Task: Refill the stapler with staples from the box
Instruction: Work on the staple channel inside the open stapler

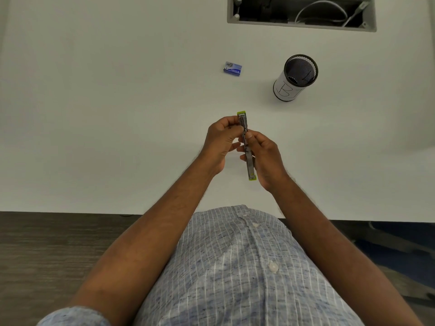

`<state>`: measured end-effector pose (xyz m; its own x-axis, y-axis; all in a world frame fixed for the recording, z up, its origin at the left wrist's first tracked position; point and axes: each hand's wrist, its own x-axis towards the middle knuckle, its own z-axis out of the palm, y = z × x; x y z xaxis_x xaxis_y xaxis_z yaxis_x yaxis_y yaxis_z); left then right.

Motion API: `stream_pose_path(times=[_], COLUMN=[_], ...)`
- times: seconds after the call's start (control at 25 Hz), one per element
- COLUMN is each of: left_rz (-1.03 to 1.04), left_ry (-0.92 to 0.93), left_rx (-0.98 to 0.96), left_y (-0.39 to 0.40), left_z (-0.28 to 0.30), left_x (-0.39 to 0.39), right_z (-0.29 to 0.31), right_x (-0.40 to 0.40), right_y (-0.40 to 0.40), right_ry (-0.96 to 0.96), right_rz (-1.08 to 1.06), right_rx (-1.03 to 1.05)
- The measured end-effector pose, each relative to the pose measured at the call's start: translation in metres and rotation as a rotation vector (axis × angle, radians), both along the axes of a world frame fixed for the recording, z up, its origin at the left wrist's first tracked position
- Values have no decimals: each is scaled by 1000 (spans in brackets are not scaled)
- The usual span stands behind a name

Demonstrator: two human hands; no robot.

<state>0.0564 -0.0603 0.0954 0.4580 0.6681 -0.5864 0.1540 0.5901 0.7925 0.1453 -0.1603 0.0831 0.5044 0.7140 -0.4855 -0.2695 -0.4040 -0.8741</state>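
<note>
Head view is showing a mesh cup (296,77) wearing a white label handwritten "B", its other marks unclear. Print on the blue staple box (232,67), lying apart on the white desk (117,90), is unreadable. Both hands are holding the slim, metal, green-tipped stapler (246,147) above the desk: left hand (222,142) pinching its far end, right hand (263,156) gripping its middle.

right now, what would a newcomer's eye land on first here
First, the lime-green and metal stapler, opened out long and held above the white desk in the grip of both the left hand and the right hand. Beyond it lie a small blue staple box and a black mesh cup.
</note>
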Motion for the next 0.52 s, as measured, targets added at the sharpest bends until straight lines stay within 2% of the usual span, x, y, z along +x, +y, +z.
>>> stream_pose_path(times=[0.52], left_rz=[84], left_ry=[72], left_rx=[154], left_y=[-7], left_z=[8], left_x=[3], right_z=[5], right_x=[0], right_y=[-2], right_ry=[19], right_rz=[27], right_rx=[40])
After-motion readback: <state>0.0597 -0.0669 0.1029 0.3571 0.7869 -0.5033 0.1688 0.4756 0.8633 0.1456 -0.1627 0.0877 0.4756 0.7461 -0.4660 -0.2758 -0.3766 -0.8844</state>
